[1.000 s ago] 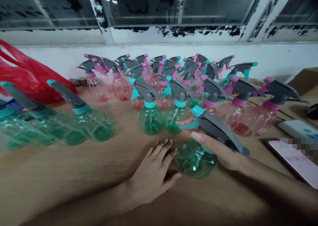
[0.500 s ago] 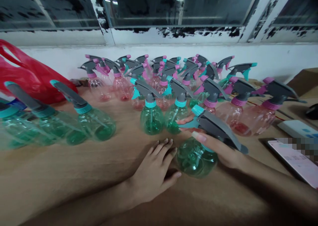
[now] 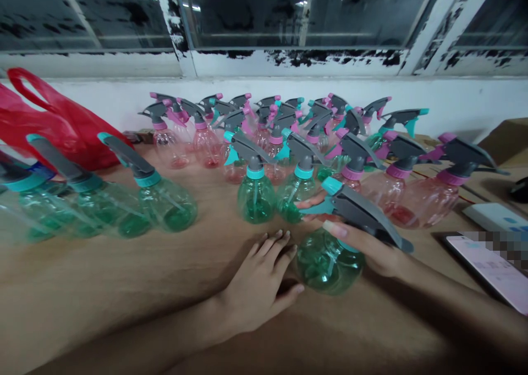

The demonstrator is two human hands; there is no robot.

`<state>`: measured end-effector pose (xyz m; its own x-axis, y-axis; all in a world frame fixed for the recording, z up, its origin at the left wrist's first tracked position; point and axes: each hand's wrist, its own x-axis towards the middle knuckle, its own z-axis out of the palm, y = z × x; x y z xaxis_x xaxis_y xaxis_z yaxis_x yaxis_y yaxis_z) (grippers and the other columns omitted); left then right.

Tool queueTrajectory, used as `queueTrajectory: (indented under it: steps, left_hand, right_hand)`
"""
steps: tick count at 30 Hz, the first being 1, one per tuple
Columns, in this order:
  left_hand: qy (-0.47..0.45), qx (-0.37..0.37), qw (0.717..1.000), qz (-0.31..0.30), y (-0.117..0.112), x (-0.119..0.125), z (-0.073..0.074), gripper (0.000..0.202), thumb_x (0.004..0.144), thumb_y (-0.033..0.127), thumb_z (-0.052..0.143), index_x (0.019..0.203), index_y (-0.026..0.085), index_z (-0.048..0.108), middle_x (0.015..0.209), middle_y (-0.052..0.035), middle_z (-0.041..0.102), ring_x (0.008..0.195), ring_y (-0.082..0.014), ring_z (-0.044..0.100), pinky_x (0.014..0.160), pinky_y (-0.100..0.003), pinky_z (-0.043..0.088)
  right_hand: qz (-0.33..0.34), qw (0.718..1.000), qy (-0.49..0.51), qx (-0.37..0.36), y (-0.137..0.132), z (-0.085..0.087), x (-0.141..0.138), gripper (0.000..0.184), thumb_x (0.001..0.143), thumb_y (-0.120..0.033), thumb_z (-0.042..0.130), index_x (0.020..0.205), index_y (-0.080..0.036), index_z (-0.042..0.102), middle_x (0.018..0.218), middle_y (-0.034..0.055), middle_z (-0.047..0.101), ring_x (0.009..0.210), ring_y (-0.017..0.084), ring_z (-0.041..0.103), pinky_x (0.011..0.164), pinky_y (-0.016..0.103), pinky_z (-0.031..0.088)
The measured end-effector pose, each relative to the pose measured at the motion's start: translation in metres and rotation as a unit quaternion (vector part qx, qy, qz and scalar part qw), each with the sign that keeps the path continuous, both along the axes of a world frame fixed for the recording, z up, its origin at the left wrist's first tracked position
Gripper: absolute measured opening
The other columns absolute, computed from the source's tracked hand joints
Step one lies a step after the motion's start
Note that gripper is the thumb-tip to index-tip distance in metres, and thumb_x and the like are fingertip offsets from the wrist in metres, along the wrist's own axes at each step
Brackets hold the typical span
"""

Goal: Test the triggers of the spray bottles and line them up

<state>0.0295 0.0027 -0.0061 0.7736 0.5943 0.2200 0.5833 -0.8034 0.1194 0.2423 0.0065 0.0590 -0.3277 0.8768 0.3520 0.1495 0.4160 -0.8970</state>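
A green spray bottle (image 3: 330,265) with a grey and teal trigger head is in the grip of my right hand (image 3: 363,243), whose fingers wrap round its neck. The bottle leans slightly, and I cannot tell whether its base touches the table. My left hand (image 3: 264,276) lies palm down on the wooden table (image 3: 136,292), fingers stretched out, just left of that bottle and holding nothing. Beyond my hands two more green spray bottles (image 3: 256,196) stand upright side by side. Pink spray bottles (image 3: 381,188) are to their right.
Several green bottles (image 3: 169,204) stand at the left, in front of a red plastic bag (image 3: 82,133). Many pink and green bottles crowd along the white wall (image 3: 103,97). At the right lie a phone (image 3: 487,270), a white box (image 3: 495,215) and a cardboard box (image 3: 507,141).
The whole view has shifted slightly to the right and down. My right hand keeps its hold on the spray bottle, and my left hand stays flat on the table.
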Motion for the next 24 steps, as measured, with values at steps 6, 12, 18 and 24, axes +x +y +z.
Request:
queueTrajectory:
  steps: [6, 12, 18, 24]
  left_hand:
    - [-0.001, -0.002, 1.000, 0.004, 0.0000, -0.0004, -0.0006, 0.054, 0.093, 0.048, 0.048, 0.131, 0.011, 0.047, 0.140, -0.0148, 0.043, 0.132, -0.0306, 0.034, 0.104, -0.048, 0.033]
    - [0.004, -0.013, 1.000, 0.009, -0.0001, 0.0002, -0.0001, 0.054, 0.092, 0.048, 0.049, 0.131, 0.011, 0.047, 0.140, -0.0141, 0.043, 0.131, -0.0306, 0.034, 0.104, -0.047, 0.032]
    - [-0.006, -0.005, 1.000, 0.006, -0.0002, -0.0007, -0.0007, 0.052, 0.092, 0.048, 0.048, 0.129, 0.011, 0.049, 0.139, -0.0139, 0.045, 0.131, -0.0300, 0.035, 0.104, -0.048, 0.033]
    - [-0.010, 0.003, 1.000, 0.001, -0.0003, -0.0004, -0.0011, 0.052, 0.092, 0.048, 0.049, 0.129, 0.011, 0.049, 0.138, -0.0141, 0.046, 0.131, -0.0297, 0.035, 0.104, -0.048, 0.033]
  right_hand:
    - [0.036, 0.999, 0.007, -0.031, 0.0003, -0.0094, 0.0048, 0.025, 0.091, -0.041, 0.051, 0.105, -0.030, 0.069, 0.094, 0.0011, 0.074, 0.108, 0.022, 0.063, 0.094, 0.038, 0.048]
    - [0.044, 0.998, 0.039, -0.029, 0.0028, -0.0074, 0.0039, 0.030, 0.088, -0.039, 0.055, 0.116, -0.029, 0.062, 0.102, 0.0032, 0.071, 0.106, 0.021, 0.062, 0.092, 0.038, 0.049]
    - [0.052, 0.997, 0.042, -0.039, 0.0012, -0.0064, 0.0031, 0.036, 0.089, -0.040, 0.055, 0.123, -0.029, 0.057, 0.105, 0.0032, 0.069, 0.103, 0.019, 0.063, 0.090, 0.034, 0.049]
    - [0.050, 0.997, 0.039, -0.039, 0.0015, -0.0078, 0.0038, 0.035, 0.089, -0.038, 0.054, 0.123, -0.028, 0.056, 0.104, 0.0035, 0.070, 0.104, 0.019, 0.062, 0.090, 0.034, 0.050]
